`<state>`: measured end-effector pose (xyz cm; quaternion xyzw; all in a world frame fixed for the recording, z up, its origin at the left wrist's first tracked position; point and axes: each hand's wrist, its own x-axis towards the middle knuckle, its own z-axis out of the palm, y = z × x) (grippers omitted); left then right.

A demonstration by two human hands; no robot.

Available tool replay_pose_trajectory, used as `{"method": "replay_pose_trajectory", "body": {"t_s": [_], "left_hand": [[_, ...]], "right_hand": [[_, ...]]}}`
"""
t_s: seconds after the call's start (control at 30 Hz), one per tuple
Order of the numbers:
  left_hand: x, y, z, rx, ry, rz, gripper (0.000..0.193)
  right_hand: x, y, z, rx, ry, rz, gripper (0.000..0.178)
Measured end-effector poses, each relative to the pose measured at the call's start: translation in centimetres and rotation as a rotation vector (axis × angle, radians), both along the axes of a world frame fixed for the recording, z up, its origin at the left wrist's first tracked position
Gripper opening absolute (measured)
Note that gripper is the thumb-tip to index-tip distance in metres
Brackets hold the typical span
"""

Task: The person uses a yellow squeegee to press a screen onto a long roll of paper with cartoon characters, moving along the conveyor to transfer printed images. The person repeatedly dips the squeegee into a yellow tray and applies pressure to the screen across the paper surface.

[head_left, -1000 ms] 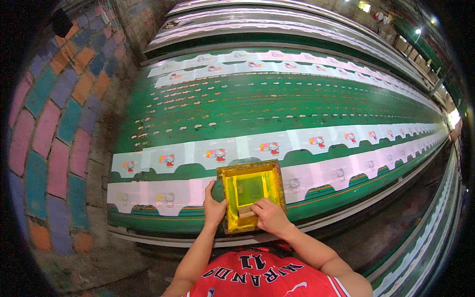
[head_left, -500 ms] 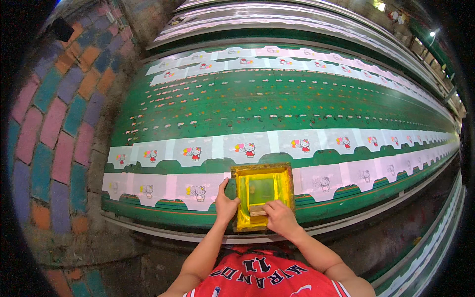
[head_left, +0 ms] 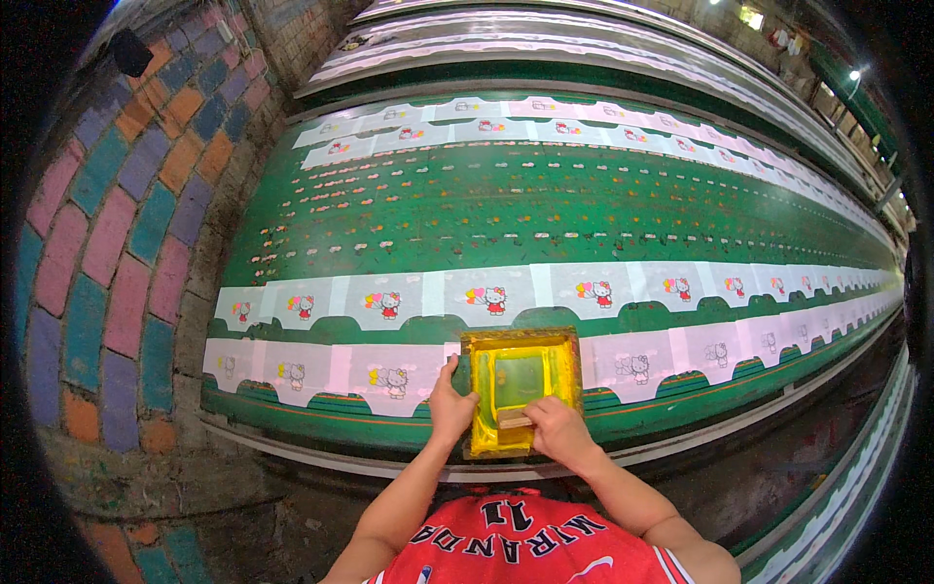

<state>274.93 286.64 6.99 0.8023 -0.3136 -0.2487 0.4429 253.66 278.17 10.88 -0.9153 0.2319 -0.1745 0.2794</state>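
Observation:
A wooden-rimmed printing screen (head_left: 576, 362), smeared with yellow ink around a greenish mesh window, lies over the near row of cloth pieces. My left hand (head_left: 451, 401) grips its left rim, the thumb toward the inside. In my right hand (head_left: 560, 428) is a small wooden squeegee (head_left: 511, 419), pinched between fingers and thumb at the near end of the mesh. The screen covers the cloth beneath it. Left of it, a pale pink cloth piece (head_left: 416, 365) carries a cat-figure print with yellow balloons; to the right, a cloth piece (head_left: 637, 389) has only a grey outline.
A long green table (head_left: 418, 219) runs to the far right, its middle dotted with ink marks. Beyond my row lies a row of white cloths (head_left: 574, 292) with coloured prints. A painted brick wall (head_left: 126, 224) stands at left. More long tables (head_left: 545, 44) lie behind.
The whole view has shifted slightly. Both hands keep their grips, and the squeegee stays at nearly the same spot on the screen.

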Motion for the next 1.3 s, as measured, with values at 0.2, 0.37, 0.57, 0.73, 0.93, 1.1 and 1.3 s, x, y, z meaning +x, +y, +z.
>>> {"method": "replay_pose_trajectory", "body": {"t_s": [0.2, 0.37, 0.57, 0.73, 0.93, 1.1, 1.3], "left_hand": [[-0.1, -0.2, -0.7, -0.008, -0.06, -0.02, 0.082], [0.4, -0.1, -2.0, -0.093, 0.011, 0.021, 0.065], [0.2, 0.0, -2.6, -0.108, -0.011, 0.043, 0.058], [0.1, -0.1, -2.6, -0.112, -0.065, 0.013, 0.059], [0.2, -0.1, -3.1, -0.147, -0.061, 0.006, 0.06], [0.2, 0.1, -2.1, -0.101, -0.034, -0.003, 0.066], [-0.2, 0.2, -1.3, -0.038, -0.109, -0.043, 0.084]], "right_hand": [[5.0, -6.1, -0.8, -0.184, -0.15, -0.053, 0.024], [7.6, -7.0, -1.7, -0.104, -0.078, 0.057, 0.028], [1.5, -2.0, -1.0, -0.017, 0.024, 0.356, 0.033], [0.6, -6.7, -0.3, -0.018, 0.185, 0.235, 0.018], [5.6, -8.9, -2.4, -0.14, -0.039, -0.035, 0.02], [1.1, 0.0, -1.8, -0.087, -0.04, 0.013, 0.028], [-0.5, 2.7, -0.4, -0.117, -0.055, 0.022, 0.029]]}}
